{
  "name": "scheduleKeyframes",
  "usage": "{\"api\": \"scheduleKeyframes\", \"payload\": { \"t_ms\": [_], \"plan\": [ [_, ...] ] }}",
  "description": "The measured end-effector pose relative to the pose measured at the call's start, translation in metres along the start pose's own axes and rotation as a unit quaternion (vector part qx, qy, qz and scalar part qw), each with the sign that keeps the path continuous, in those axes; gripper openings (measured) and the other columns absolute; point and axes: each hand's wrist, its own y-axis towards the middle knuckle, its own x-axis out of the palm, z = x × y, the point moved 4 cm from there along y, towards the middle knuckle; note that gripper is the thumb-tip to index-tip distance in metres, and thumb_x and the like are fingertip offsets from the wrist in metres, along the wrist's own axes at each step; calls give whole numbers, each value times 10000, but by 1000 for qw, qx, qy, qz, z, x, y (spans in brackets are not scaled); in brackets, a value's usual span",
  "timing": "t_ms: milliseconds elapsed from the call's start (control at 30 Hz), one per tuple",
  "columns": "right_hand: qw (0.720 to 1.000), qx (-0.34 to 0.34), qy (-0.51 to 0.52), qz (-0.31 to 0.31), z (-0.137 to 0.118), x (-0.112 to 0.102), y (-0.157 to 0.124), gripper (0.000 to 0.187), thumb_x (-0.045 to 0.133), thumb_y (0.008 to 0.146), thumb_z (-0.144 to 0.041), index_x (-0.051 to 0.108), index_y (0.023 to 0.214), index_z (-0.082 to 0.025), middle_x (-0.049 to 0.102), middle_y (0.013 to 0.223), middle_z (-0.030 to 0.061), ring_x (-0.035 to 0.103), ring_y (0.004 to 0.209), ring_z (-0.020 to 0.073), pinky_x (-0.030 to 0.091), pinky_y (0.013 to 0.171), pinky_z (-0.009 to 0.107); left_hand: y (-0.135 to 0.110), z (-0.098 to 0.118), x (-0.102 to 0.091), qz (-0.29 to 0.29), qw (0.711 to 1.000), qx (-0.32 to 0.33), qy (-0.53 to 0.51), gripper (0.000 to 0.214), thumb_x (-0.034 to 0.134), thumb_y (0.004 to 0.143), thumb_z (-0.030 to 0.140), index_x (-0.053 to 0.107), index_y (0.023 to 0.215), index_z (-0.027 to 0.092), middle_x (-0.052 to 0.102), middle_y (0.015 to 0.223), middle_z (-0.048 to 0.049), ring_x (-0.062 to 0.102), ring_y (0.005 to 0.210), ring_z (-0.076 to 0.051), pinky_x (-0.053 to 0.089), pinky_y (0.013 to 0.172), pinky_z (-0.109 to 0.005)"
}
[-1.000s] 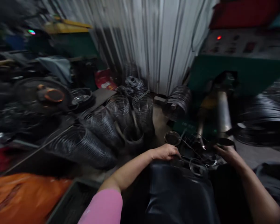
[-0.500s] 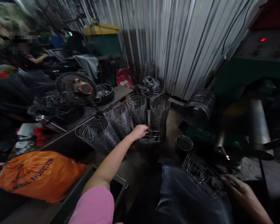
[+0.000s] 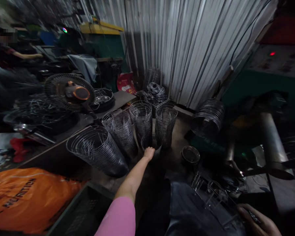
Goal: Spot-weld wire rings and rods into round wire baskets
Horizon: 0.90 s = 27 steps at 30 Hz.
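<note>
My left hand (image 3: 149,153) reaches forward, its fingers curled at the near side of a low round wire basket (image 3: 158,151). What the fingers grip is hidden from me. Tall stacks of round wire hoops surround this spot: a leaning stack (image 3: 98,147) on the left, another (image 3: 120,131) beside it, and two upright ones (image 3: 141,116) (image 3: 166,121) behind. At the lower right my right hand (image 3: 259,219) is closed by the end of a welded wire frame (image 3: 215,200), which lies over the dark apron (image 3: 184,203) on my lap.
A fan (image 3: 68,91) and a tub of wire pieces (image 3: 39,111) stand to the left. An orange sack (image 3: 34,200) lies beside a dark crate (image 3: 88,203). Round dishes (image 3: 190,154) and a machine with a metal cylinder (image 3: 272,141) are at right. A person's arm (image 3: 27,55) shows far left.
My left hand has moved down and toward me; the wire piece it held upright-sided before now cannot be told apart from the low basket. The right hand has sunk slightly lower in view.
</note>
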Motion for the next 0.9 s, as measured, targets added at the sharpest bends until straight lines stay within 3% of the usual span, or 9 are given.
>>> {"api": "scheduleKeyframes", "payload": {
  "t_ms": [200, 300, 367, 467, 533, 633, 700, 800, 900],
  "plan": [
    [1000, -9, -2, 10, -51, 3, -14, 279, 626, 639, -510, 710, 717, -255, 706, 760, 54, 663, 712, 259, 546, 595, 280, -3, 10, -18, 13, 995, -2, -99, 282, 540, 840, 289, 561, 1083, 147, 558, 1156, -123, 523, 1080, -226, 416, 927, -422],
    [998, -1, 56, 42, -67, 9, -30, 296, 630, 640, -518, 673, 644, -225, 656, 653, 39, 619, 633, 204, 513, 583, 244, -31, 51, -22, 20, 985, 70, -157, 429, 525, 841, 312, 469, 1234, 149, 493, 1279, -149, 443, 1204, -230, 358, 998, -362],
    [985, 39, 136, 99, -63, 17, -43, 346, 628, 626, -552, 634, 613, -206, 598, 585, 22, 560, 555, 158, 477, 520, 224, -69, 87, -19, 8, 960, 146, -239, 484, 356, 906, 382, 342, 1337, 163, 466, 1328, -119, 433, 1228, -185, 361, 1005, -321],
    [924, 153, 290, 197, -32, 40, -64, 401, 571, 651, -597, 585, 664, -196, 499, 519, -21, 403, 402, 80, 339, 367, 182, -133, 125, -14, -53, 750, 210, -625, 588, 274, 888, 521, 329, 1355, 169, 431, 1367, -113, 377, 1278, -216, 320, 1046, -372],
    [906, 215, 315, 184, -6, 60, -77, 407, 525, 681, -599, 577, 682, -196, 463, 481, -41, 321, 349, 61, 270, 335, 174, -164, 143, -4, -108, 693, 207, -682, 609, 275, 869, 568, 351, 1349, 201, 408, 1387, -93, 332, 1306, -219, 273, 1078, -385],
    [941, 223, 206, 147, 26, 73, -101, 318, 623, 624, -496, 563, 530, -199, 495, 435, -38, 400, 377, 90, 339, 390, 206, -187, 164, 21, -183, 728, 160, -641, 674, 421, 788, 625, 424, 1306, 194, 473, 1332, -109, 385, 1270, -253, 278, 1075, -396],
    [962, 190, 126, 153, 41, 64, -116, 233, 668, 595, -393, 577, 477, -213, 569, 472, -34, 521, 477, 143, 423, 502, 250, -191, 174, 38, -217, 758, 130, -601, 750, 533, 707, 638, 453, 1282, 165, 534, 1262, -131, 463, 1202, -284, 344, 1030, -399],
    [962, 164, 59, 211, 63, 21, -127, 125, 609, 664, -351, 667, 627, -248, 685, 690, -6, 623, 745, 229, 465, 723, 324, -191, 183, 51, -220, 776, 121, -579, 746, 576, 691, 606, 454, 1281, 167, 574, 1211, -119, 514, 1146, -284, 401, 980, -382],
    [922, 198, -9, 332, 93, -54, -129, 203, 581, 703, -337, 682, 841, -228, 695, 903, 56, 606, 927, 250, 443, 834, 339, -189, 186, 52, -194, 789, 137, -567, 701, 570, 698, 598, 485, 1261, 188, 612, 1147, -90, 533, 1119, -278, 399, 977, -370]
  ]
}}
